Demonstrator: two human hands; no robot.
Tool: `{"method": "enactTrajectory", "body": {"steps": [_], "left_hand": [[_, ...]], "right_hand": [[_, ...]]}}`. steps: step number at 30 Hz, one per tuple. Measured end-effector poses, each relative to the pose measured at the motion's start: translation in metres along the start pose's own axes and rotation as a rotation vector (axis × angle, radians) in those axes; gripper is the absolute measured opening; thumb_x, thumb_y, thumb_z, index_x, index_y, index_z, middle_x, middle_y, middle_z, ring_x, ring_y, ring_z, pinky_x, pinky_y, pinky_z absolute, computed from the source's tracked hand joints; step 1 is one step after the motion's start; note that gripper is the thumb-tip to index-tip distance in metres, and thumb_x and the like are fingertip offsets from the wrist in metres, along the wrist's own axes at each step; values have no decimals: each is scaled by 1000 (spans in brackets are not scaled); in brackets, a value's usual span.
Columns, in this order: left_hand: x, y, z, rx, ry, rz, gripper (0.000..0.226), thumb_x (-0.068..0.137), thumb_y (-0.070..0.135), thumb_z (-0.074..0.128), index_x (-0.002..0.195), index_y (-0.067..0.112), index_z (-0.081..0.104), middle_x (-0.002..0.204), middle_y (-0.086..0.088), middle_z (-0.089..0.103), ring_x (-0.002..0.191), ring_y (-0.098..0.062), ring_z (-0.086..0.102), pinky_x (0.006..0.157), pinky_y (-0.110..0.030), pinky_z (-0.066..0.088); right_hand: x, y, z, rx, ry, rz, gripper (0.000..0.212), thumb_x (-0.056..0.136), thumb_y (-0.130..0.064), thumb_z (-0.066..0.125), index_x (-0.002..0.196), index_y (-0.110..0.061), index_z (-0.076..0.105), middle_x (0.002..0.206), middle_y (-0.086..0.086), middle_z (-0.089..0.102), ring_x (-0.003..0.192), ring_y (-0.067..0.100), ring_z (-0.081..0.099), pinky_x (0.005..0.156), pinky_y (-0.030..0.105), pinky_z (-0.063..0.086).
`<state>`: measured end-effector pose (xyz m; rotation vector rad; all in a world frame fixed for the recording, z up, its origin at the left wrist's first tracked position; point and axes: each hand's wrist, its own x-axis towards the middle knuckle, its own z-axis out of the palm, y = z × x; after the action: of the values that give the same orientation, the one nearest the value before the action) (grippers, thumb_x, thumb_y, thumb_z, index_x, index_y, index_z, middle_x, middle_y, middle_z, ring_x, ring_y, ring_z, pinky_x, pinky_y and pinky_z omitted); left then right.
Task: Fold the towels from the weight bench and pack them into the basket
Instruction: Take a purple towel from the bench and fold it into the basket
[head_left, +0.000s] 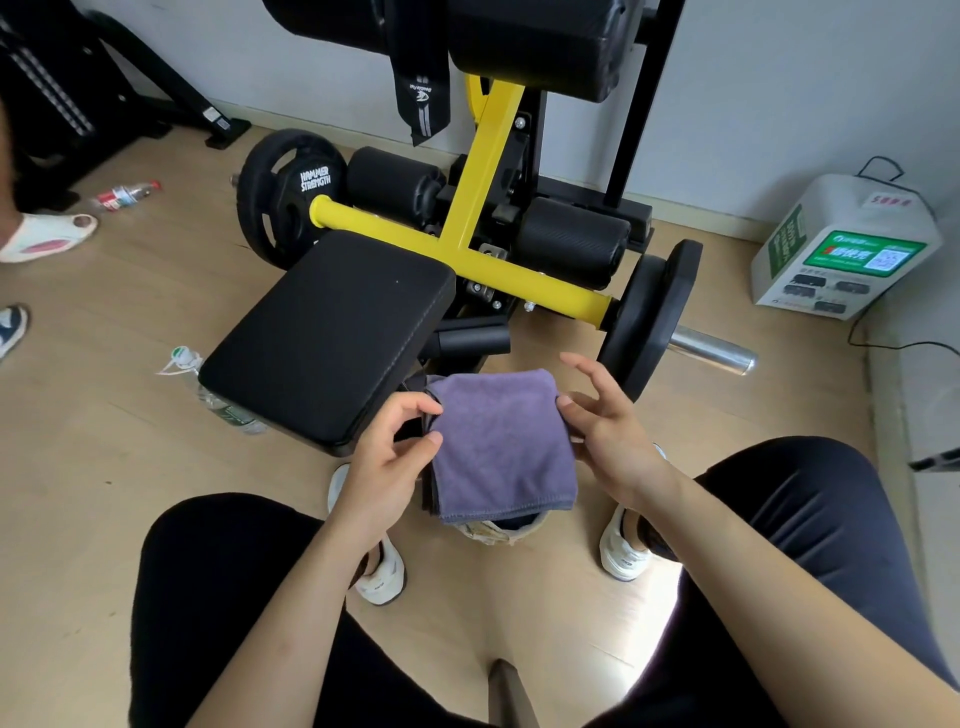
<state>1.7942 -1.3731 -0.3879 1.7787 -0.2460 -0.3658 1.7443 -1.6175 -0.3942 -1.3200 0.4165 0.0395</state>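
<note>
Left grip (395, 452) pinches the folded towel (504, 447) at its left edge, right grip (608, 431) nips the right edge with its other fingers spread, holding it directly above the basket (498, 530), so packing likely means lowering straight down.

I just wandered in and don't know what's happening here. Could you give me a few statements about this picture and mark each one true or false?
1. Both hands hold a purple towel. True: the left hand and right hand each pinch a side of the towel.
2. The towel lies spread out on the black bench pad. False: it is folded and held beside the bench pad, over the basket, which it mostly hides.
3. The machine's frame is yellow. True: see the frame.
4. The weight plates lie flat on the floor. False: each weight plate is upright on a bar end.
5. A plastic bottle lies on the floor by the pad. True: the bottle.
</note>
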Motion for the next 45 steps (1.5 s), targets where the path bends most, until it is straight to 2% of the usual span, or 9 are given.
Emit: {"method": "enactTrajectory", "body": {"steps": [5,10,13,17,20,24,30,36,45], "left_hand": [[2,-5,-1,6,13,15,32,96,-4,58,83,25,59,83,8,56,78,-13,52,76,-37,47],[0,0,0,27,-10,-49,40,99,-3,55,121,27,70,84,20,66,68,3,55,72,-16,42],[0,-1,-2,56,-63,-49,51,94,0,65,133,33,61,129,15,63,98,2,65,82,-15,51],[2,-13,-5,271,-161,-22,82,76,21,85,145,44,46,148,24,41,135,-6,48,100,-28,50],[1,-14,0,426,-188,25,94,72,20,88,151,39,40,149,23,35,137,1,39,106,-23,42],[-3,-13,15,569,-195,42,95,76,16,84,156,35,35,140,27,30,124,6,39,85,1,33],[-5,-18,30,514,-208,32,94,74,22,79,157,30,35,150,12,39,135,-8,46,105,-26,44],[-6,-10,27,269,-173,-49,83,78,31,80,149,43,39,139,26,44,133,-6,51,108,-35,49],[-4,-18,28,168,-186,-112,81,79,18,78,146,46,41,143,14,56,126,-12,62,100,-40,57]], "right_hand": [[-1,-3,0,-21,-63,-70,34,103,-1,44,125,-15,66,115,3,72,99,14,66,77,27,53],[-5,-5,-6,-65,-232,-7,41,92,-2,65,130,-18,64,128,13,65,113,20,65,89,33,56],[-8,-7,-10,-352,-312,-89,70,82,-2,79,140,-32,54,145,-5,50,130,14,53,97,37,55],[-8,-6,-10,-666,-346,-142,96,75,-7,85,151,-35,34,152,-11,38,123,5,52,91,29,55],[-4,4,-8,-854,-306,-171,103,71,-14,85,154,-35,28,154,-6,35,132,12,45,101,25,47],[-4,17,2,-895,-334,-158,108,69,-21,82,156,-39,20,146,-3,38,131,13,40,102,31,46],[-15,20,16,-734,-333,-102,111,78,-12,81,156,-39,7,127,-26,47,78,17,68,74,24,58],[-17,24,19,-568,-306,-104,81,81,5,62,139,-42,30,141,-8,52,79,24,66,77,43,61],[-11,28,21,-671,-309,-196,88,84,-4,72,153,-40,30,136,0,43,87,12,59,80,28,56]]}}
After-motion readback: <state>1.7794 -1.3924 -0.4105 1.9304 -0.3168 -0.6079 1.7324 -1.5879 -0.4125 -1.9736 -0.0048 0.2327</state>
